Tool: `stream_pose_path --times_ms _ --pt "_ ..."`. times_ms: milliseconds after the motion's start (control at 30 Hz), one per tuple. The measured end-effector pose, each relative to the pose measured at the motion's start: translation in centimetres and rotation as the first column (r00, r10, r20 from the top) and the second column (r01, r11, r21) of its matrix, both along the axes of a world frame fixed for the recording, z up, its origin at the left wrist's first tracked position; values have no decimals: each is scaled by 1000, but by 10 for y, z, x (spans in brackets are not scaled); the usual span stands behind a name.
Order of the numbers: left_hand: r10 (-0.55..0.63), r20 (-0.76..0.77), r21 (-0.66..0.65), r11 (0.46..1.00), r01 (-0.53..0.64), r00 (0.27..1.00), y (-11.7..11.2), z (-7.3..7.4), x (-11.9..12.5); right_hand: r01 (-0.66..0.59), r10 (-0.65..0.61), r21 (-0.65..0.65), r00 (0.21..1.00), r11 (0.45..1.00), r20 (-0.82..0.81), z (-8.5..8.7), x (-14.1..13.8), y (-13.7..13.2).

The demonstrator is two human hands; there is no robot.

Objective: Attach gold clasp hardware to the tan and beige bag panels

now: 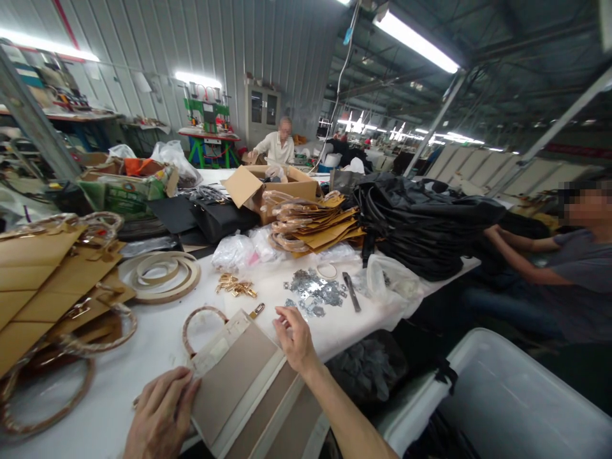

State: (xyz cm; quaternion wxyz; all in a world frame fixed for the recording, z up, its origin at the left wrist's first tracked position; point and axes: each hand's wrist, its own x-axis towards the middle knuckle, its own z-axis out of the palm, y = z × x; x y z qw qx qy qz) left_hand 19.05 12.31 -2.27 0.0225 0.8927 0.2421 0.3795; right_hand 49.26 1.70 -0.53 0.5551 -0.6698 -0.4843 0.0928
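Holding the left edge of a tan panel (234,389) with a cream border, the left hand (161,414) sits at the worktop's (95,398) near edge, its grip pressed together. The right hand (295,338) hovers just beside the panel's right edge, grip spread and empty, with a round bag handle (203,325) past the panel's far end.

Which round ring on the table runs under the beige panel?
The brown-rimmed ring by the left hand: its lower part goes beneath the beige panel; the other rings lie apart.
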Motion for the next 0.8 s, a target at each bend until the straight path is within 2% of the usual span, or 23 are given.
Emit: stream_pose_path --times_ms 133,200,300,433,500,633,800 --pt "-13 -5 -2 1000 13 1000 0 -1 -1 177 -177 -27 984 984 0 -7 42 -24" --pt "-1 -8 -13 1000 0 1000 -1 -1 -1 217 -218 -64 976 974 5 -10 63 -34" --pt "46 13 -63 997 -45 999 -4 1 1 151 -144 -152 988 977 54 -10 85 -43" --pt "72 45 -119 991 -67 996 -6 3 1 14 13 -235 993 972 115 -6 95 -44" --pt "83 55 -134 988 -75 995 -5 2 -1 32 -1 -240 992 970 129 -6 99 -43" --pt "94 48 -140 986 -87 994 -2 -2 -2 173 -150 -247 983 953 110 -7 117 -43" --pt "98 48 -166 982 -89 994 -2 -7 -3 171 -131 -314 981 934 144 -3 140 -49"
